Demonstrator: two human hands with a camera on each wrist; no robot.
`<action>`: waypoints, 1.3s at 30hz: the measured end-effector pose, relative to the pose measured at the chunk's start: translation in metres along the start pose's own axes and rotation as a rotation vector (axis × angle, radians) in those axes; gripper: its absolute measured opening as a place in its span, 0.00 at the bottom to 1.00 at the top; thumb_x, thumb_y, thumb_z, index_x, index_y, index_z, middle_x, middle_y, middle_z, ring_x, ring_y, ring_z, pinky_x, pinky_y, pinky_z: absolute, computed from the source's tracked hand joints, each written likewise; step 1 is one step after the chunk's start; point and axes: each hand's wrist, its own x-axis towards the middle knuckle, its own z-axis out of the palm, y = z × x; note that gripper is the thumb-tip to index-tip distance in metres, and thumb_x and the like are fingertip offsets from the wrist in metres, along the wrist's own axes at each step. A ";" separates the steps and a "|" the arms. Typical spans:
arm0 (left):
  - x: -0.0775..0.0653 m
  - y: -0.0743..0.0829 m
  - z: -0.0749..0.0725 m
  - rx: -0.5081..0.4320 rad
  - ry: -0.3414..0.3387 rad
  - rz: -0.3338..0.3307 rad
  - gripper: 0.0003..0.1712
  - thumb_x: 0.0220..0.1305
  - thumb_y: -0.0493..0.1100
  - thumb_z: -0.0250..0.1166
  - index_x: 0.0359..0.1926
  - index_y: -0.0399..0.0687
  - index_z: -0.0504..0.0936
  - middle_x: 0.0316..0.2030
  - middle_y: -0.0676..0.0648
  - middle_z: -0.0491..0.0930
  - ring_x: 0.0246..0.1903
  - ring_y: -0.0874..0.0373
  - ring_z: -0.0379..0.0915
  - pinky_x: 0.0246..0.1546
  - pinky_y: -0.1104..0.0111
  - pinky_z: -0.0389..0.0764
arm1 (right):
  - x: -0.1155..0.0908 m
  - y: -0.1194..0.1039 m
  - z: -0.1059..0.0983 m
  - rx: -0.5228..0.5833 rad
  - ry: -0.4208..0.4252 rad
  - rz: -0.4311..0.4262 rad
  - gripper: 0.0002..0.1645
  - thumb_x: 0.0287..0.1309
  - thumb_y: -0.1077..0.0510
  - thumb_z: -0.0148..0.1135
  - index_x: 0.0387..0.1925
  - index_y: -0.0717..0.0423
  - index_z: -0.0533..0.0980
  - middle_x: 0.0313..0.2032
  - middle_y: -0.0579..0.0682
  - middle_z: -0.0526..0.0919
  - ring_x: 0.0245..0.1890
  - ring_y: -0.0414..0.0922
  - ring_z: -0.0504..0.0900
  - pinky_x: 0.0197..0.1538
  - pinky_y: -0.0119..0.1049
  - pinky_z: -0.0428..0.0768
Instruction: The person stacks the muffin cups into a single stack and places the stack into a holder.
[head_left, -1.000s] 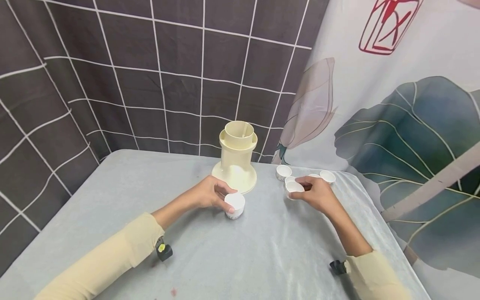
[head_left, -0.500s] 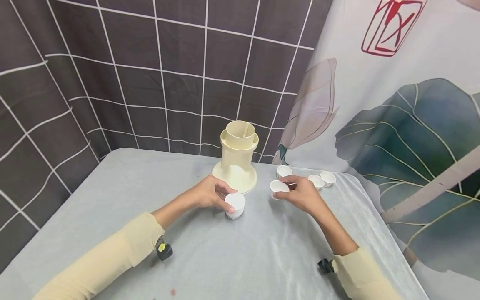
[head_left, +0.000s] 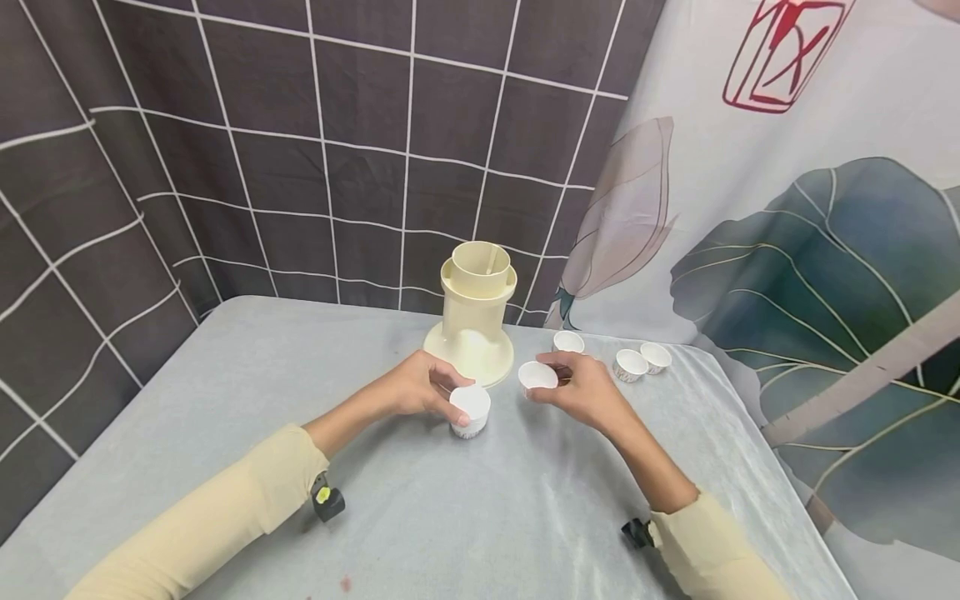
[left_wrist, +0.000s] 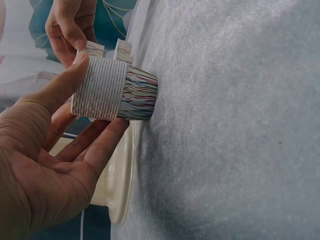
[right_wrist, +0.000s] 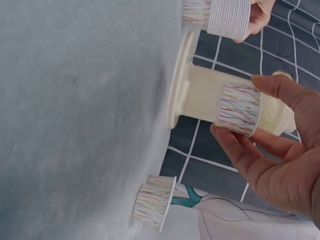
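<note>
Near the middle of the table, my left hand (head_left: 420, 385) grips a stack of white paper baking cups (head_left: 470, 408). In the left wrist view the nested rims form ridges, and the end cup (left_wrist: 139, 94) shows coloured wavy lines. Thumb and fingers lie on opposite sides of the stack, which stands on the cloth. To its right, my right hand (head_left: 588, 392) pinches a single paper baking cup (head_left: 537, 377) by its sides, its opening facing up. The right wrist view shows this cup (right_wrist: 239, 109) held off the cloth, with the same wavy lines.
A cream plastic stand (head_left: 474, 329) with a wide round base and open tube top stands just behind the stack. Loose baking cups (head_left: 568, 342) sit near the back right edge, two of them (head_left: 630, 365) side by side. A grey cloth (head_left: 465, 517) covers the table.
My right hand has moved left with the baking cup, away from the loose cups and closer to the stack. My left hand keeps its place on the stack.
</note>
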 end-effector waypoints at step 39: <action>-0.001 -0.004 -0.001 -0.028 -0.001 -0.013 0.23 0.51 0.35 0.90 0.48 0.35 0.93 0.41 0.43 0.96 0.40 0.58 0.92 0.43 0.70 0.91 | -0.007 -0.054 0.039 0.173 -0.062 -0.106 0.34 0.61 0.46 0.85 0.63 0.58 0.87 0.58 0.56 0.93 0.50 0.49 0.96 0.53 0.41 0.95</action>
